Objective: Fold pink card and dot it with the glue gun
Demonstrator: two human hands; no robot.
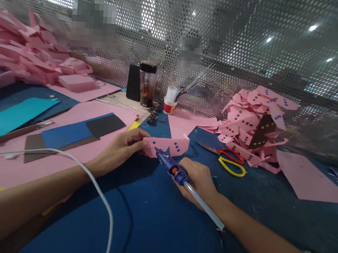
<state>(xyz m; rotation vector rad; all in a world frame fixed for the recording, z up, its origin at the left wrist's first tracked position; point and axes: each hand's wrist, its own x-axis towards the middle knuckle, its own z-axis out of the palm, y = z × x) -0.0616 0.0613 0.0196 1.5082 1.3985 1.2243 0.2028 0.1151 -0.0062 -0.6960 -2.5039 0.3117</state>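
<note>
My left hand [130,144] pinches the left end of a folded pink paper piece [172,144] marked with small blue squares. A blue glue gun [172,167] is in my right hand [198,178], fingers wrapped round its handle. Its nozzle is at the face of the pink paper, near the left blue squares; whether it touches I cannot tell. A clear glue stick [204,206] sticks out of the gun's back end toward me. To the right of my right hand lie scissors [231,161] with one red and one yellow handle loop.
Pink strips [26,51] are heaped at the left, marked pink pieces [247,128] at the right. Blue, black and brown sheets [67,133] lie on pink paper. A bottle [147,84] and paper cup [169,105] stand before a perforated metal screen [235,38]. A white cable [103,199] crosses my left forearm.
</note>
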